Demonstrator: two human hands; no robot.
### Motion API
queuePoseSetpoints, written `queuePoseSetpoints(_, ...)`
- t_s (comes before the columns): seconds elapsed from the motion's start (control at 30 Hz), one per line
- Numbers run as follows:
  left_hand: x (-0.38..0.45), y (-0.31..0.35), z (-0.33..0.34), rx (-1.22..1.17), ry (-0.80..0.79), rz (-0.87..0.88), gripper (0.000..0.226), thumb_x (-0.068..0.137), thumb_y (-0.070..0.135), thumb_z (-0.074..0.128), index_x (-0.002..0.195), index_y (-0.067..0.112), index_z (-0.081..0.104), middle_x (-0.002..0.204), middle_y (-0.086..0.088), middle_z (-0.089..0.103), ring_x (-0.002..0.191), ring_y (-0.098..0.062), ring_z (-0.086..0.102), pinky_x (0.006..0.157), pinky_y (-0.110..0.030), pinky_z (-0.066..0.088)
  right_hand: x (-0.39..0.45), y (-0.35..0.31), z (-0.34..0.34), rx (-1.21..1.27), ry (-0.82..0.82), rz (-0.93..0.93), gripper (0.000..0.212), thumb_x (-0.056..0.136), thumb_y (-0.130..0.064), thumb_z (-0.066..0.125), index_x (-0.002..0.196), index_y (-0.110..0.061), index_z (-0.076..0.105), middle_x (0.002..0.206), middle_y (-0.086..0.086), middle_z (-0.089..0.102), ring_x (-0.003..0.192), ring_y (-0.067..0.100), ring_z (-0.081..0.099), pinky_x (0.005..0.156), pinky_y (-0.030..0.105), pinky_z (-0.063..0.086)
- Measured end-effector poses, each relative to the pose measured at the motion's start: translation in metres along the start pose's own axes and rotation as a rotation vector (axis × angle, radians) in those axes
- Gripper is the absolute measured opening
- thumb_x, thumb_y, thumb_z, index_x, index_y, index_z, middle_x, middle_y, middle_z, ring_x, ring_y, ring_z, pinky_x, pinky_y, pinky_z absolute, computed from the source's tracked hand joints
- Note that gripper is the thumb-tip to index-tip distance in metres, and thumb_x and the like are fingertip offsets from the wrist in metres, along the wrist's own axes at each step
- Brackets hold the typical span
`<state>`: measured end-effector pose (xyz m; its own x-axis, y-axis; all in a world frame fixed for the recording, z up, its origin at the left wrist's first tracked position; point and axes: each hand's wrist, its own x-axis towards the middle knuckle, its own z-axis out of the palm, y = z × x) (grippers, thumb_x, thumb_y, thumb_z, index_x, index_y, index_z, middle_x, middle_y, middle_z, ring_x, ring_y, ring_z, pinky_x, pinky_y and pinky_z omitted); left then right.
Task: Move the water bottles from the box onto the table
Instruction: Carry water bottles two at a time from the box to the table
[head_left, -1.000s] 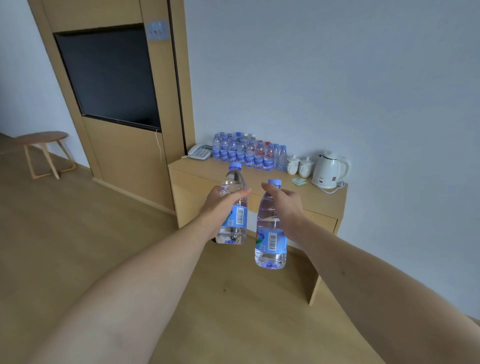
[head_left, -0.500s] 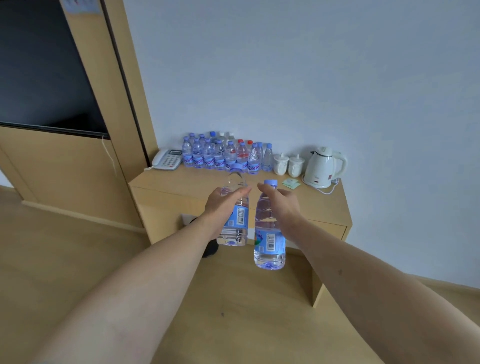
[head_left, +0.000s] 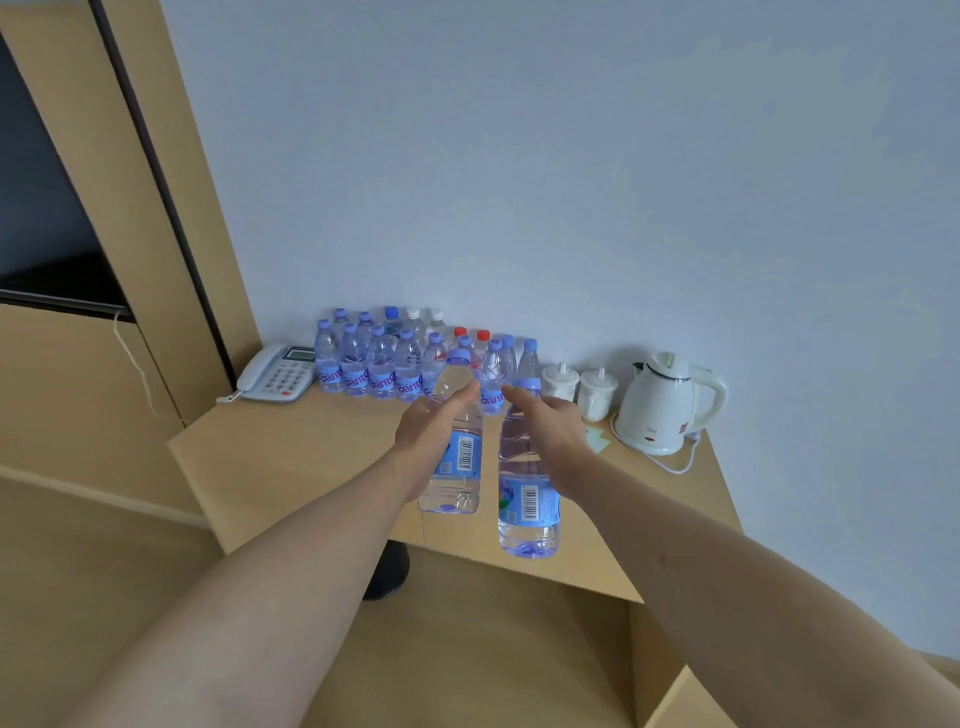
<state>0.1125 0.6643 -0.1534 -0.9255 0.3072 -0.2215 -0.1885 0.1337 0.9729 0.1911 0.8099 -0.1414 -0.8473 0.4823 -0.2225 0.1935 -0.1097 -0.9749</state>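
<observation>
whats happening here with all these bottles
A person is carrying two water bottles to a wooden table, one in each hand. The left hand grips the left bottle and the right hand grips the right bottle; both are held upright in the air above the table, not yet set down. A cluster of bottles already stands at the back by the wall, between a phone and two cups beside a kettle.

Partial blue lettering "ganten" on standing bottles' labels (head_left: 382, 375); barcodes unreadable.
</observation>
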Motion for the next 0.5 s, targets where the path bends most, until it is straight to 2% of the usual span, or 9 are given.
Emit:
queuePoseSetpoints(0.07, 0.029, 0.006, 0.004, -0.035, 0.018, -0.020, 0.069, 0.071, 0.077, 0.074, 0.110, 0.022, 0.060, 0.093, -0.003, 0.077, 0.083, -0.023, 0.075, 0.071, -0.035, 0.055, 0.031, -0.006, 0.001, -0.002, -0.009, 0.005, 0.048, 0.083, -0.050, 0.075, 0.104, -0.008, 0.067, 0.066, 0.004, 0.075, 0.057, 0.025, 0.071, 0.079, 0.061, 0.061)
queuePoseSetpoints(0.1, 0.043, 0.008, 0.006, -0.036, 0.019, -0.025, 0.070, 0.073, 0.077, 0.073, 0.115, 0.022, 0.058, 0.098, 0.000, 0.073, 0.088, -0.021, 0.073, 0.073, -0.035, 0.054, 0.044, -0.008, 0.002, 0.000, -0.008, 0.008, 0.047, 0.083, -0.050, 0.075, 0.105, -0.009, 0.067, 0.066, 0.004, 0.075, 0.058, 0.026, 0.071, 0.080, 0.061, 0.061)
queuePoseSetpoints(0.17, 0.070, 0.010, 0.010, -0.003, -0.001, -0.035, 0.076, 0.075, 0.075, 0.072, 0.128, 0.025, 0.054, 0.116, 0.004, 0.062, 0.105, -0.020, 0.062, 0.088, -0.038, 0.048, 0.069, -0.009, 0.005, 0.001, -0.001, 0.012, 0.046, 0.083, -0.050, 0.075, 0.105, -0.010, 0.067, 0.067, 0.005, 0.075, 0.058, 0.026, 0.071, 0.079, 0.060, 0.062)
queuePoseSetpoints(0.23, 0.097, 0.011, 0.011, 0.039, -0.024, -0.055, 0.078, 0.075, 0.073, 0.073, 0.132, 0.025, 0.050, 0.122, 0.004, 0.054, 0.110, -0.020, 0.055, 0.093, -0.039, 0.043, 0.091, -0.010, 0.007, 0.004, 0.007, 0.019, 0.045, 0.085, -0.049, 0.075, 0.105, -0.009, 0.067, 0.067, 0.005, 0.075, 0.058, 0.026, 0.071, 0.078, 0.059, 0.062)
queuePoseSetpoints(0.3, 0.122, 0.012, 0.011, 0.039, -0.043, -0.075, 0.079, 0.073, 0.071, 0.075, 0.131, 0.026, 0.048, 0.122, 0.004, 0.057, 0.108, -0.020, 0.059, 0.096, -0.041, 0.047, 0.113, -0.009, 0.011, -0.008, 0.017, 0.025, 0.045, 0.085, -0.049, 0.074, 0.106, -0.010, 0.067, 0.067, 0.004, 0.075, 0.059, 0.026, 0.072, 0.078, 0.059, 0.063)
queuePoseSetpoints(0.37, 0.147, 0.011, 0.011, 0.045, -0.062, -0.080, 0.084, 0.071, 0.068, 0.076, 0.136, 0.026, 0.045, 0.132, 0.002, 0.058, 0.113, -0.024, 0.063, 0.099, -0.047, 0.051, 0.134, -0.009, 0.015, -0.022, 0.032, 0.030, 0.044, 0.086, -0.049, 0.074, 0.108, -0.011, 0.066, 0.067, 0.004, 0.075, 0.060, 0.026, 0.072, 0.079, 0.059, 0.063)
queuePoseSetpoints(0.4, 0.160, 0.011, 0.010, 0.061, -0.073, -0.070, 0.082, 0.071, 0.066, 0.077, 0.135, 0.028, 0.043, 0.135, 0.002, 0.056, 0.113, -0.023, 0.064, 0.097, -0.047, 0.053, 0.145, -0.008, 0.017, -0.025, 0.041, 0.031, 0.044, 0.087, -0.048, 0.074, 0.109, -0.011, 0.066, 0.067, 0.004, 0.075, 0.060, 0.026, 0.072, 0.078, 0.058, 0.063)
queuePoseSetpoints(0.5, 0.202, 0.007, 0.009, 0.111, -0.115, -0.063, 0.069, 0.070, 0.060, 0.080, 0.119, 0.028, 0.043, 0.123, 0.000, 0.061, 0.103, -0.021, 0.067, 0.089, -0.045, 0.058, 0.178, -0.005, 0.024, -0.027, 0.081, 0.034, 0.043, 0.088, -0.047, 0.074, 0.109, -0.010, 0.067, 0.066, 0.003, 0.074, 0.058, 0.025, 0.070, 0.077, 0.057, 0.061)
